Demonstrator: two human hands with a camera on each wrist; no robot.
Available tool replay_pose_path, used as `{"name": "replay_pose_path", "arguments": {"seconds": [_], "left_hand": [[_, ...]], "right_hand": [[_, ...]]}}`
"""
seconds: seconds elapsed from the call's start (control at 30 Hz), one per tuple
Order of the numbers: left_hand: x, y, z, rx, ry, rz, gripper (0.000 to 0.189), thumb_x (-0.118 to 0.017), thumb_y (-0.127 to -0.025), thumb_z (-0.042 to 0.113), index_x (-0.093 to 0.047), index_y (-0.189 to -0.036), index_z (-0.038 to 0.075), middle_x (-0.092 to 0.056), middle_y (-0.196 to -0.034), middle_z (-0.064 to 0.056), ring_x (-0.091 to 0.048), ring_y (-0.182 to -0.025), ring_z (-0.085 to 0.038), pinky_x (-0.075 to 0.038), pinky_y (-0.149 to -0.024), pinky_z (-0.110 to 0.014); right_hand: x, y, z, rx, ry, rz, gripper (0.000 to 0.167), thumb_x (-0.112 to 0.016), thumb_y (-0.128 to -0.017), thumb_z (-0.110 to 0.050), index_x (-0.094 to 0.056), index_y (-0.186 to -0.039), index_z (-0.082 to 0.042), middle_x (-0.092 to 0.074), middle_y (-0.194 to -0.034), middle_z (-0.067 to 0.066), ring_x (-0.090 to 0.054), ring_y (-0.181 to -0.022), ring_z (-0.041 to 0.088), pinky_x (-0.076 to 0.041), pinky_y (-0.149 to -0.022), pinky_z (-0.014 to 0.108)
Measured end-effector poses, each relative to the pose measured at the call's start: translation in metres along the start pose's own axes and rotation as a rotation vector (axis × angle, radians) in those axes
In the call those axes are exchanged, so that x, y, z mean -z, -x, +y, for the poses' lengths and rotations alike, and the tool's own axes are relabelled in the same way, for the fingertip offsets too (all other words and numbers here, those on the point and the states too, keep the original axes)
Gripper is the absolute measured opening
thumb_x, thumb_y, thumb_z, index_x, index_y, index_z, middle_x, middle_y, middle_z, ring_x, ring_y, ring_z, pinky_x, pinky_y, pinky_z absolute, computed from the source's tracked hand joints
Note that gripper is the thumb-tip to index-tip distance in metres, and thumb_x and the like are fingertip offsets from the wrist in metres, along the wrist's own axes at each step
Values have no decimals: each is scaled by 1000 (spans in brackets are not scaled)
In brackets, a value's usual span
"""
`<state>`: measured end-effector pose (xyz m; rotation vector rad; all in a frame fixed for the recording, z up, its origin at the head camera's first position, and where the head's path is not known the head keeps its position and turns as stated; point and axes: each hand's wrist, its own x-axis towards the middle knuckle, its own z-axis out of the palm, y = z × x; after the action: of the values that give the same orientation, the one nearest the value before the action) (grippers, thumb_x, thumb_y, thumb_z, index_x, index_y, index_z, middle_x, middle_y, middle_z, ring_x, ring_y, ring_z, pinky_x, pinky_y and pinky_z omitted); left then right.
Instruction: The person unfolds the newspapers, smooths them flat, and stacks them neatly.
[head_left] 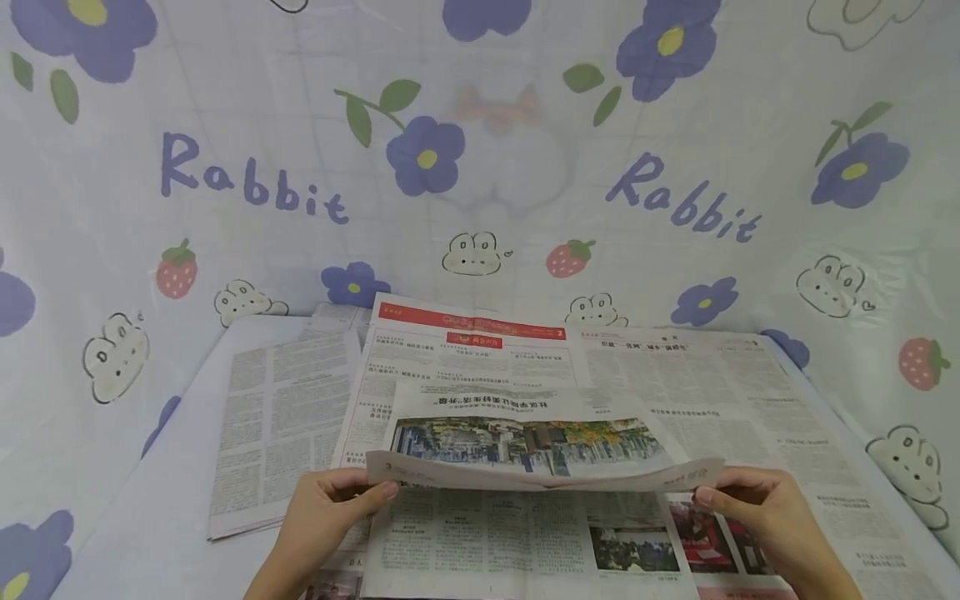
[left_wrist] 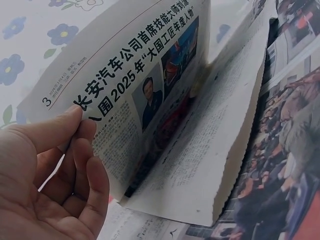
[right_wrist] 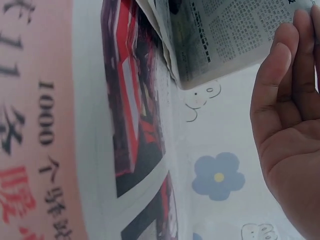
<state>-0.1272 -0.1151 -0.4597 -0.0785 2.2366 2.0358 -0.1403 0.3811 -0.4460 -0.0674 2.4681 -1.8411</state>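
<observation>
Left hand (head_left: 324, 518) pinched left end of newspaper sheet (head_left: 534, 446), lower centre of frame; right hand (head_left: 776, 517) pinched its right end. Sheet's near edge stood raised above spread newspaper (head_left: 780, 408). Folded newspaper (head_left: 279, 429) lay lower left, on white table (head_left: 168, 508). Rabbit-print backdrop (head_left: 315, 250) filled upper frame.

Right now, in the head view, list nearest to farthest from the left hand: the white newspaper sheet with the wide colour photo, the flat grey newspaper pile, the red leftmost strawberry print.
1. Newspaper sheet: pinched by the left hand.
2. Newspaper pile: flat, left of the sheet.
3. Strawberry print: on the backdrop, upper left.
</observation>
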Motion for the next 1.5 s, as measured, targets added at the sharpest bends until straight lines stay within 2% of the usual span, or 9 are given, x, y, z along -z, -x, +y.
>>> {"name": "replay_pose_path", "arguments": {"seconds": [0.13, 0.27, 0.37, 0.57, 0.73, 0.93, 1.07, 1.3, 1.5], "left_hand": [[0, 2, 1, 18, -11, 20, 28, -81, -83, 26, -77, -96, 2, -72, -93, -10, -65, -89, -26, -54, -77, -37], [1, 5, 5, -3, -83, 40, 25, -82, -82, 28, -78, -92, 6, -72, -87, -6, -60, -74, -19, -52, -69, -32], [1, 5, 10, -28, -116, 50, 23, -82, -81, 30, -78, -88, 7, -72, -84, -6, -56, -68, -18, -49, -65, -31], [0, 5, 22, -39, -128, 38, 25, -82, -81, 33, -79, -88, 9, -72, -83, -4, -62, -74, -25, -52, -68, -34], [6, 5, 38, -57, -181, 9, 26, -81, -82, 36, -79, -91, 12, -73, -88, -1, -66, -81, -25, -54, -71, -37], [16, 6, 62, -122, -248, -31, 24, -79, -84, 36, -80, -94, 13, -73, -91, 1, -68, -86, -27, -55, -73, -40], [22, 4, 74, -175, -281, -37, 22, -79, -84, 36, -80, -96, 18, -73, -95, 4, -69, -84, -22, -55, -72, -36], [29, 1, 86, -374, -338, -77, 11, -78, -86, 28, -81, -95, 22, -71, -90, 8, -66, -81, -17, -55, -65, -31], [33, 2, 97, -422, -362, -52, 3, -78, -86, 27, -80, -87, 29, -68, -84, 8, -60, -82, -16, -54, -63, -30]], "right_hand": [[-1, 2, -3, -17, 25, 4, 19, -69, -93, -7, -68, -94, 11, -69, -85, 8, -60, -75, 25, -54, -69, 37], [-3, 1, -7, -47, 47, 25, 23, -70, -93, -12, -69, -97, 11, -69, -88, 10, -62, -79, 25, -54, -71, 37], [-3, 1, -10, -47, 33, 30, 24, -70, -93, -11, -69, -99, 12, -70, -90, 11, -63, -80, 24, -55, -73, 36], [7, 5, -21, -70, 36, -13, 22, -67, -95, -9, -67, -100, 12, -68, -92, 7, -60, -84, 20, -54, -76, 35], [17, 5, -39, -89, 141, -71, 23, -66, -96, -16, -68, -100, 6, -68, -94, 8, -61, -86, 25, -54, -75, 37], [21, -5, -63, -23, 205, -118, 18, -66, -96, -14, -68, -98, 4, -68, -90, 9, -61, -81, 26, -52, -70, 35], [27, -8, -77, 32, 227, -144, 13, -65, -96, -10, -70, -96, 2, -67, -84, 8, -61, -76, 24, -52, -66, 35], [37, -8, -95, 56, 216, -183, 13, -62, -98, -7, -69, -97, 3, -65, -83, 8, -60, -75, 25, -53, -67, 35], [39, -8, -103, 98, 241, -148, 10, -62, -97, -5, -68, -96, 3, -64, -83, 8, -60, -77, 23, -52, -69, 33]]}}
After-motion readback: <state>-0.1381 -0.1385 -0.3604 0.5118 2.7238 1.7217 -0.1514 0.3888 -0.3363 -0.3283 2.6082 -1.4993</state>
